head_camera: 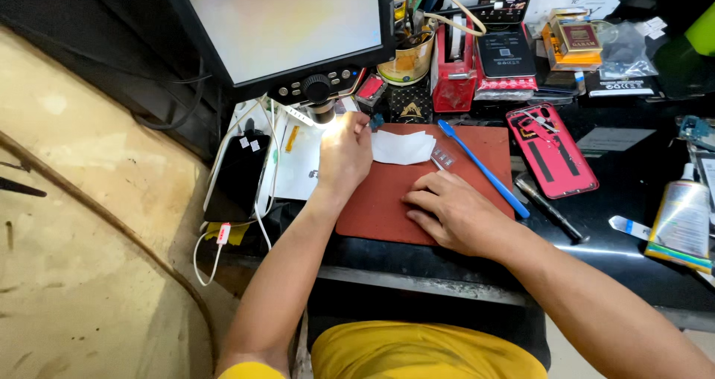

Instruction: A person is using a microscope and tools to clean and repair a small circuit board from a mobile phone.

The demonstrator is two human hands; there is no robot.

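Far left lies a black phone (237, 176) w/ white cables (262, 200) over it, near the worktop (640, 200) edge; above it hangs a monitor (287, 21) w/ a small lit microscope lens (322, 111); the left hand (344, 152) is just under that lens, fingers curled narrow, but what they pinch I cannot tell, the light is too bright; right beside the hand a white paper sheet (402, 147) lies flat on the red-brown mat (376, 208), matte, rectangular w/ straight edges; the right hand (450, 214) rests flat on the mat, fingers spread a little, holding nothing; a small clear strip (443, 156) is near its fingertips, not touching; next a long blue plastic brush (484, 169) lies diagonal across the mat corner; then a dark metal tool (550, 209) and a pink phone back (551, 150), glossy, w/ rounded corners; far right a glue tube (681, 223); the worktop back is crowded, free room is mostly the mat front.
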